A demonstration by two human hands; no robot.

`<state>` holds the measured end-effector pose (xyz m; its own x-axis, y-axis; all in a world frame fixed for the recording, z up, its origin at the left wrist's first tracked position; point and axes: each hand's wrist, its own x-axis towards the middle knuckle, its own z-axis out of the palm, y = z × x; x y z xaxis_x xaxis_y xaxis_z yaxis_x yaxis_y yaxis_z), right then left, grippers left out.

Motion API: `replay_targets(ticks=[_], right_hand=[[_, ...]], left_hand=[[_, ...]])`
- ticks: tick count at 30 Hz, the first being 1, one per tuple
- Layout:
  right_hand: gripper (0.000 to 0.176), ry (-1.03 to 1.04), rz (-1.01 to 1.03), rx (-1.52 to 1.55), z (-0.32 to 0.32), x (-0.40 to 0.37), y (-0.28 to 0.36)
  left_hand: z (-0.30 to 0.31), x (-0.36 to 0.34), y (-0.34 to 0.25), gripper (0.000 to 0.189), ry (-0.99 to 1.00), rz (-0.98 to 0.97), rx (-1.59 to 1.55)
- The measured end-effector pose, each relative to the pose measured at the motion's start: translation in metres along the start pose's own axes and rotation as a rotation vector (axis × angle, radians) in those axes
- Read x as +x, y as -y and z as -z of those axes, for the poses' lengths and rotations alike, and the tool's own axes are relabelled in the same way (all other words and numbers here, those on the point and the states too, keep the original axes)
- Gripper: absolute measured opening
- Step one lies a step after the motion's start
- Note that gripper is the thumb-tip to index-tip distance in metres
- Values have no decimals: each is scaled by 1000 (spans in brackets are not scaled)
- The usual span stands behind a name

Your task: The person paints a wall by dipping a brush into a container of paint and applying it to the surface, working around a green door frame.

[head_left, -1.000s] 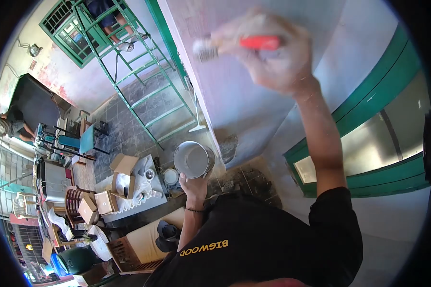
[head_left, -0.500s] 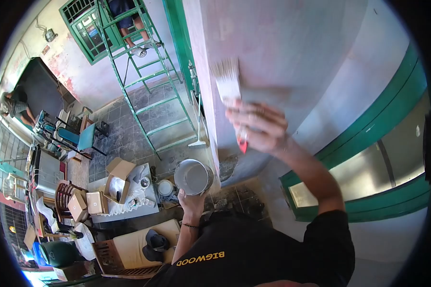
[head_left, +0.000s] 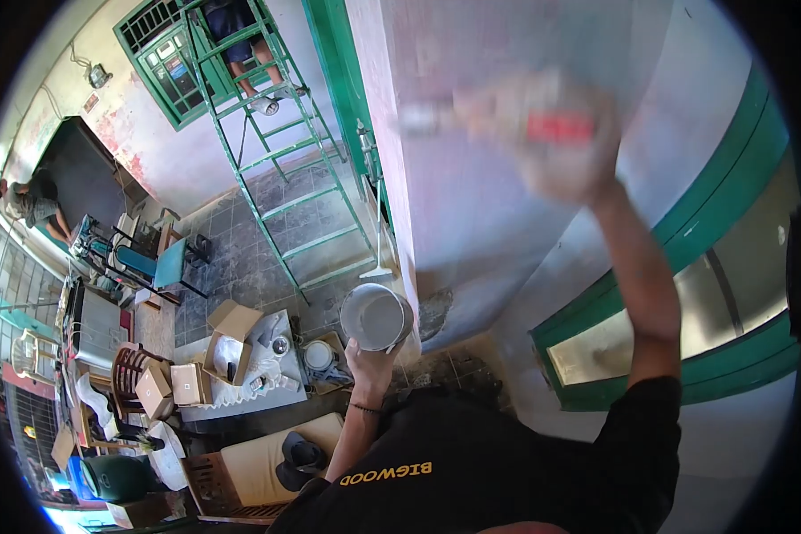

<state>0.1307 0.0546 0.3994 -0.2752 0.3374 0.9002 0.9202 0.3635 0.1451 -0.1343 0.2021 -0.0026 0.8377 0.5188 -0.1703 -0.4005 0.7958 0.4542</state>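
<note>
A red-handled paintbrush (head_left: 472, 120), blurred, lies against the pale wall (head_left: 489, 231), the right hand (head_left: 565, 147) with its grip closed round the handle. It is a light tool, stiff there and apparently soft at the bristles. Below, the left hand (head_left: 371, 360) clasps a grey paint pot (head_left: 376, 318), likely heavier, near a green ladder (head_left: 280, 160).

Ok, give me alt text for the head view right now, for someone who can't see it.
A person's right hand, blurred, holds a red-handled paintbrush at a pale grey wall, while the left hand holds up a round metal can of grey paint. Below stands a green metal scaffold on a tiled floor.
</note>
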Motion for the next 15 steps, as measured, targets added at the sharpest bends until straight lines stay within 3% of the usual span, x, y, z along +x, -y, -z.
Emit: replay_targets(ticks=[2, 3, 5, 11, 14, 15], right_hand=[[9, 15, 67, -234, 21, 45, -16], [12, -22, 84, -85, 29, 74, -26], [17, -108, 249, -65, 46, 125, -33], [21, -269, 617, -400, 82, 191, -37], [24, -128, 551, -470, 75, 175, -43], [20, -3, 444, -501, 72, 152, -36]], left_hand=[[0, 6, 2, 67, -12, -40, 111], [1, 7, 1, 67, 19, -39, 58], [7, 3, 5, 68, 84, -41, -57], [11, -6, 11, 76, 39, -38, -38], [18, -11, 13, 82, -32, -6, 125], [26, -8, 17, 80, -38, -3, 117]])
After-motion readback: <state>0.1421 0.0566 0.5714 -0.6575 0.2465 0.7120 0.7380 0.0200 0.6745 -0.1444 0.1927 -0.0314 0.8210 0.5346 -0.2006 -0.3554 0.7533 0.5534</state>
